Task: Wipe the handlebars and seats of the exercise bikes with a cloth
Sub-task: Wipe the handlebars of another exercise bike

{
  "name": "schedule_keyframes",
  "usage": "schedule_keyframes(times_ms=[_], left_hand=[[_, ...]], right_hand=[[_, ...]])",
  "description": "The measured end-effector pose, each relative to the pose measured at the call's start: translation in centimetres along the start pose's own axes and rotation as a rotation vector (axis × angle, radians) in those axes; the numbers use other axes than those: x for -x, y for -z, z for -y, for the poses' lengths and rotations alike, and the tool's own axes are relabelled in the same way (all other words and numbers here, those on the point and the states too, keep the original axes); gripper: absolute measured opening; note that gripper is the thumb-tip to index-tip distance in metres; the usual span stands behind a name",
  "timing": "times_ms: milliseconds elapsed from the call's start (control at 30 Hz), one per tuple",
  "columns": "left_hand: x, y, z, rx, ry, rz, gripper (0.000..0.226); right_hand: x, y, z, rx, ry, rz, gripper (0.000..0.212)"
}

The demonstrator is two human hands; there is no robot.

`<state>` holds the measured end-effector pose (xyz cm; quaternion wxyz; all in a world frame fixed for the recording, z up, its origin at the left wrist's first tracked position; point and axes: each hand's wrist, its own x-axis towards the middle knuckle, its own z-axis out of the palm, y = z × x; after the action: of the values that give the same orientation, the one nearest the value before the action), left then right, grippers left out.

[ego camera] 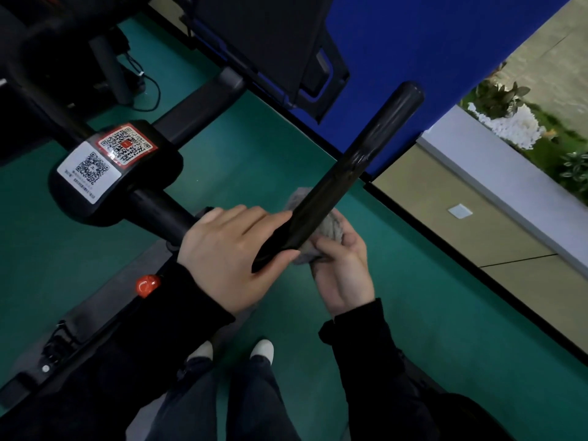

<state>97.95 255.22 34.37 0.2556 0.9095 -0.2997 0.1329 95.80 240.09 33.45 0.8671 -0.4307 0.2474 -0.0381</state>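
**Wiping the underside of the handlebar**

We had our left hand [229, 253] curled round the bend of the black handlebar [359, 157], thumb lying along it, to steady the bar. Just beyond those fingers, our right hand [345, 275] held the grey cloth [332, 229] in curled fingers and pressed it up against the bar's underside. To do this well, we judged, the cloth should wrap more of the bar. It should then slide outward from the fingers to the far rounded tip under firm, even pressure, and turn to cover the top. The bar looked smooth and glossy, with a wet-looking sheen partway up beyond the cloth. Further off, past the left knuckles, sat the black housing [152, 167] with its QR-code stickers [90, 170].
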Motion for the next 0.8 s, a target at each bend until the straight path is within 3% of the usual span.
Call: schedule_keyframes(times_ms=[200, 333, 433, 567, 800], left_hand=[[-0.1, 0.2, -0.2, 0.007, 0.016, 0.013, 0.044], [-0.6, 0.2, -0.6, 0.019, 0.041, -0.009, 0.048], [-1.4, 0.1, -1.2, -0.022, 0.07, -0.011, 0.054], [-2.8, -0.4, -1.9, -0.072, 0.071, 0.0, 0.052], [-3.2, -1.1, -2.4, -0.057, 0.138, -0.028, 0.039]], right_hand=[[1.5, 0.0, -2.2, 0.047, 0.137, -0.183, 0.033], [1.9, 0.3, -1.7, 0.15, 0.351, -0.303, 0.024], [0.5, -0.2, -0.7, 0.327, 0.579, -0.427, 0.024], [0.3, -0.6, -1.4, 0.59, 0.774, -0.445, 0.027], [-1.3, 0.0, -0.1, 0.512, 0.748, -0.401, 0.027]])
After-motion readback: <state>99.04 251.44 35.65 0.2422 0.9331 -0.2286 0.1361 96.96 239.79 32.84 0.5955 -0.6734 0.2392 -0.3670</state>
